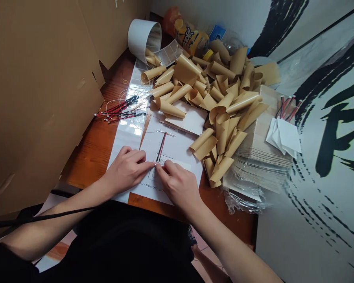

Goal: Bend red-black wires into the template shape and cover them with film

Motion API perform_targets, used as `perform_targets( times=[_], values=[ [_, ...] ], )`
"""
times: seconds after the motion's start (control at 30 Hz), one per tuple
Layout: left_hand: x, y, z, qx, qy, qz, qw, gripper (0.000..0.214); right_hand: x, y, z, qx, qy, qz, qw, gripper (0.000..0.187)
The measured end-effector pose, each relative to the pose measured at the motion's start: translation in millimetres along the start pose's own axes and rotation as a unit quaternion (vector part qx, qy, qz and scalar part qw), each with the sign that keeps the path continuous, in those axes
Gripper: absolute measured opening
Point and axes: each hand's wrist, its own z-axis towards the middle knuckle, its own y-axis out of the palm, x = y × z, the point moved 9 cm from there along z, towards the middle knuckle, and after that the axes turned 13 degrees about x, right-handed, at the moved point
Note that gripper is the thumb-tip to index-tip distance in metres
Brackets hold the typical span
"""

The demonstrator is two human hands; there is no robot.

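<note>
A short red-and-black wire lead lies on a white printed sheet, its upper end at a small clear strip. My left hand comes in from the left, fingers curled, with its index finger and thumb pinching at the lead's lower end. From the right, my right hand meets it there, its fingertips closed on the same end. The fingertips hide most of that end, where a tiny white tip shows. To the upper left lies a bunch of similar red-and-black leads with loose thin wires.
Curled brown paper pieces are heaped behind and right of the sheet. A white roll of labels stands at the back. Stacked flat bags lie at right, with folded white papers on top. A cardboard wall bounds the left.
</note>
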Motion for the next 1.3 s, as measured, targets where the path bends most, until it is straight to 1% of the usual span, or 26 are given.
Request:
perform_targets(
  times=[0.13,0.23,0.33,0.4,0.47,0.57,0.7,0.83,0.9,0.97,1.03,1.1,1.17,1.23,1.3],
  values=[
    [2.0,-0.6,0.3,-0.01,0.008,0.022,1.0,0.027,-2.2,-2.0,2.8,0.006,-0.018,-0.007,1.0,0.022],
    [0.7,0.5,-1.7,-0.024,-0.004,0.01,1.0,0.027,0.4,-4.6,3.1,0.021,-0.001,-0.006,1.0,0.021],
    [-5.4,1.6,-4.0,-0.025,-0.052,-0.034,0.998,0.026,5.5,-5.3,1.4,0.033,0.031,0.0,0.999,0.023],
    [-10.3,1.4,-4.6,-0.017,-0.089,-0.06,0.994,0.025,8.2,-4.7,0.3,0.036,0.049,0.009,0.998,0.024],
    [-13.4,1.0,-4.6,-0.009,-0.111,-0.076,0.991,0.024,11.5,-3.4,-0.4,0.033,0.07,0.014,0.997,0.025],
    [-12.5,2.4,-4.5,-0.017,-0.101,-0.076,0.992,0.025,12.9,-2.0,-0.6,0.03,0.078,0.013,0.996,0.024],
    [-7.8,4.1,-6.6,-0.03,-0.058,-0.051,0.997,0.028,8.4,-2.3,-0.9,0.039,0.048,0.002,0.998,0.024],
    [-5.8,5.3,-7.3,-0.038,-0.055,-0.02,0.998,0.028,9.2,-7.9,-3.7,0.062,0.057,0.021,0.996,0.03],
    [-7.0,6.5,-6.3,-0.049,-0.076,-0.027,0.996,0.027,12.6,-14.7,-6.8,0.082,0.083,0.046,0.992,0.031],
    [-10.5,8.5,-4.8,-0.065,-0.112,-0.055,0.99,0.027,18.8,-20.9,-12.6,0.1,0.129,0.08,0.983,0.03],
    [-15.7,10.4,-3.2,-0.077,-0.152,-0.086,0.982,0.025,26.0,-24.3,-21.5,0.115,0.185,0.119,0.969,0.029],
    [-19.6,10.5,-0.9,-0.078,-0.174,-0.095,0.977,0.023,31.0,-26.1,-32.8,0.136,0.231,0.151,0.951,0.027],
    [-20.5,8.7,2.3,-0.065,-0.173,-0.093,0.978,0.02,33.4,-29.8,-45.9,0.176,0.261,0.158,0.936,0.024],
    [-20.5,5.6,4.6,-0.041,-0.172,-0.1,0.979,0.018,34.0,-32.8,-60.6,0.212,0.282,0.136,0.926,0.021],
    [-22.2,1.7,5.4,-0.013,-0.184,-0.121,0.975,0.015,32.7,-31.7,-74.4,0.226,0.298,0.122,0.919,0.021]
  ],
)
